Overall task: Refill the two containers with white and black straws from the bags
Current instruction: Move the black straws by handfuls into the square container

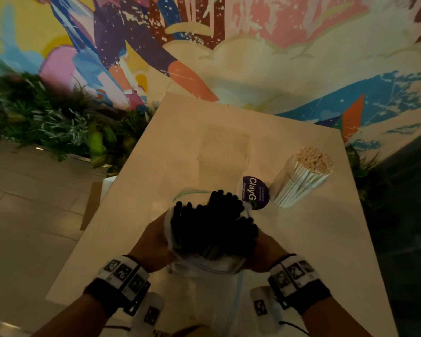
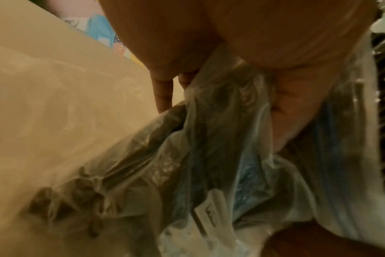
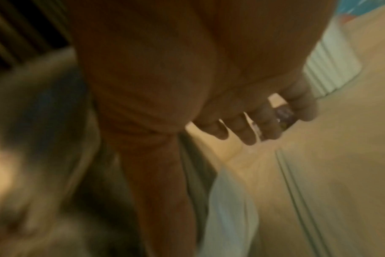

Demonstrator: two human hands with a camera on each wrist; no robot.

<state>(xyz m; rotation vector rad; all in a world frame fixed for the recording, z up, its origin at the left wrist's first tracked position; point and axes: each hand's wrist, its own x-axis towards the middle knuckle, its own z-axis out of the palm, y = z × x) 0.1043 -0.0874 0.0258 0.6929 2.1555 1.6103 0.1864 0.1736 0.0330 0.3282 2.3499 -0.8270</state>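
Black straws (image 1: 214, 224), bagged: between my left hand (image 1: 153, 242) and right hand (image 1: 265, 251), both gripping the clear bag (image 1: 204, 273).

black straws (image 1: 212, 224) bunched upright in clear bag (image 1: 204, 271), white straws (image 1: 301, 183) filling container (image 1: 288, 166)

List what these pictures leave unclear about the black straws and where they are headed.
- Second container: the black straws and bag cover it in the head view.
- Right hand grip: right wrist view is blurred.
- Bag's lower end: cut off by the head view's bottom edge.
- Sticker small print: too small.
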